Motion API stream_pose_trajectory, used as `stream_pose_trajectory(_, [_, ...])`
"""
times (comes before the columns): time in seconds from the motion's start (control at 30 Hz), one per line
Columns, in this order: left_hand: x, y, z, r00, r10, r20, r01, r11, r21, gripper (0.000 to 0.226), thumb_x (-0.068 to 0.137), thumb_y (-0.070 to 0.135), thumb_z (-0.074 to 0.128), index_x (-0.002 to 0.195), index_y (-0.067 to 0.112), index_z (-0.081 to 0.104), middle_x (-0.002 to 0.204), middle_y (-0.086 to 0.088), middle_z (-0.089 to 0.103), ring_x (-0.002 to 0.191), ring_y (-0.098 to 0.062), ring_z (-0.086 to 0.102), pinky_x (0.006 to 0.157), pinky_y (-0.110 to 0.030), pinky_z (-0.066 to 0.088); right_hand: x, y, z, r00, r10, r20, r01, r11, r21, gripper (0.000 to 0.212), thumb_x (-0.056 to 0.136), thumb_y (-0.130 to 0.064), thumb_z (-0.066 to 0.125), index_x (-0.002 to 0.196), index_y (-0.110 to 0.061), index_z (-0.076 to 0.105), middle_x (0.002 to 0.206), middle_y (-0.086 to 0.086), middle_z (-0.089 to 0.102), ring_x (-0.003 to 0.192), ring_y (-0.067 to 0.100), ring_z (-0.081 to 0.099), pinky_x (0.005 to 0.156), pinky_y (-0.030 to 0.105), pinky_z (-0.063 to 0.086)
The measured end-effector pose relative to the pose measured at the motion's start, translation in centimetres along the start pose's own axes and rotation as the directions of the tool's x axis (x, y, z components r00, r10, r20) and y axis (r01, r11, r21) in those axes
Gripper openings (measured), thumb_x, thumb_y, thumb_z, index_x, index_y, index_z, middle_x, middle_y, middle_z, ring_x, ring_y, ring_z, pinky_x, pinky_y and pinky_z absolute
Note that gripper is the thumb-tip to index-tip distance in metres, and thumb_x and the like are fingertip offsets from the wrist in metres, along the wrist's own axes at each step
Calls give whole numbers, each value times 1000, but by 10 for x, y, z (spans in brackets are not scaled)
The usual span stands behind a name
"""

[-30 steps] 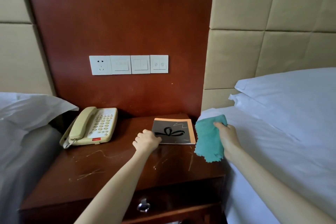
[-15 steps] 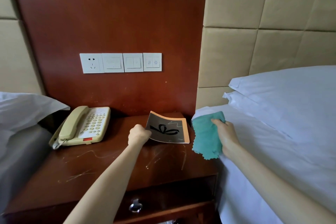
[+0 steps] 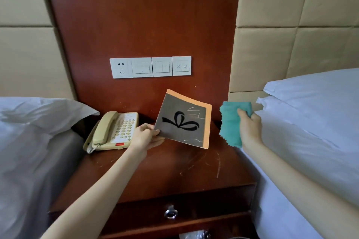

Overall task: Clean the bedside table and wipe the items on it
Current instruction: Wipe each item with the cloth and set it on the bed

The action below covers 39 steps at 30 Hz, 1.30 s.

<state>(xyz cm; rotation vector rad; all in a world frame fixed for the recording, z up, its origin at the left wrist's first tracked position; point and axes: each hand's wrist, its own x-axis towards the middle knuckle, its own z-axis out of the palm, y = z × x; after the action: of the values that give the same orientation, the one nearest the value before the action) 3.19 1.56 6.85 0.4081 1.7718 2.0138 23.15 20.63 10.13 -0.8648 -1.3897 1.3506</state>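
My left hand (image 3: 145, 137) grips the lower left corner of a thin grey booklet (image 3: 184, 120) with an orange border and a black ribbon drawing, holding it tilted up above the bedside table (image 3: 165, 172). To its right, my right hand (image 3: 249, 126) is closed on a folded teal cloth (image 3: 230, 122), held in the air a little apart from the booklet's right edge. A beige telephone (image 3: 114, 132) sits at the table's back left. The dark wooden tabletop shows pale scratches.
White pillows and bedding (image 3: 314, 122) press against the table on the right, and another bed (image 3: 33, 141) on the left. A socket and switch panel (image 3: 150, 67) is on the wooden wall panel behind. The drawer (image 3: 171, 213) has a metal ring pull.
My left hand has lifted the booklet off the tabletop and tilted it upright toward me. The right hand with the cloth stayed beside it, slightly higher.
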Motion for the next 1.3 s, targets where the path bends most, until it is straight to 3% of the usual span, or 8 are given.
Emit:
stream_pose_trajectory(0.2, [-37, 10, -66, 999, 17, 46, -14, 997, -79, 21, 87, -7, 54, 76, 10, 52, 69, -8, 69, 58, -21, 69, 56, -29, 57, -61, -13, 68, 923, -217, 316, 269, 954, -131, 24, 96, -29, 51, 113, -16, 64, 99, 4, 69, 91, 22, 65, 79, 28, 53])
stream_pose_trajectory(0.3, [-50, 10, -95, 998, 40, 43, -34, 991, -132, 19, 86, -7, 55, 79, 10, 51, 70, -10, 68, 58, -22, 68, 58, -30, 57, -109, -5, 106, 737, -243, 631, 463, 861, -210, 33, 97, -30, 50, 127, -20, 60, 122, -11, 58, 118, 6, 50, 93, 0, 29])
stream_pose_trajectory(0.43, [-65, 7, -132, 997, 72, -15, -74, 981, -182, 22, 86, -8, 54, 76, 11, 51, 65, -7, 63, 54, -19, 67, 55, -30, 57, -163, 16, 151, 466, -232, 854, 679, 713, -177, 47, 100, -32, 44, 146, -27, 36, 145, -27, 17, 132, -14, -1, 108, 14, -7])
stream_pose_trajectory(0.57, [-80, 1, -174, 998, 40, -54, -53, 962, -270, 22, 86, -10, 51, 74, 8, 52, 71, -15, 61, 57, -22, 68, 56, -30, 57, -191, 28, 169, 195, -229, 954, 867, 496, -58, 56, 100, -30, 43, 151, -30, 18, 153, -24, 0, 135, -14, -17, 103, 7, -21])
stream_pose_trajectory(0.7, [-86, 1, -203, 993, 3, -121, -45, 936, -350, 27, 87, -12, 49, 69, 7, 53, 57, -10, 64, 51, -19, 67, 52, -27, 56, -192, 36, 168, -64, -188, 980, 981, 167, 96, 72, 94, -22, 52, 151, -28, 8, 157, -16, -3, 143, -3, -14, 112, 17, -19])
stream_pose_trajectory(0.83, [-87, 13, -224, 985, 54, -161, -112, 921, -373, 28, 87, -13, 47, 68, 8, 52, 61, -8, 63, 55, -21, 68, 56, -29, 57, -171, 33, 151, 44, -189, 981, 992, 128, -20, 77, 93, -14, 52, 148, -31, 1, 158, -16, -3, 144, -2, -13, 119, 27, -7])
stream_pose_trajectory(1.03, [-93, 10, -228, 987, 13, -157, -81, 896, -436, 23, 86, -13, 49, 72, 4, 52, 67, -12, 60, 59, -22, 70, 59, -27, 58, -184, 26, 160, 253, -306, 918, 931, 334, -145, 64, 95, -16, 49, 151, -24, 18, 157, -14, 9, 141, -7, -8, 113, 12, -12])
stream_pose_trajectory(1.3, [-101, 10, -228, 988, 0, -153, -66, 901, -430, 22, 87, -12, 50, 72, 5, 52, 53, -5, 63, 54, -19, 68, 57, -26, 57, -217, 29, 176, 9, -303, 953, 965, 253, 72, 69, 93, -16, 53, 151, -19, 16, 157, -10, 7, 145, 1, -6, 115, 18, -12])
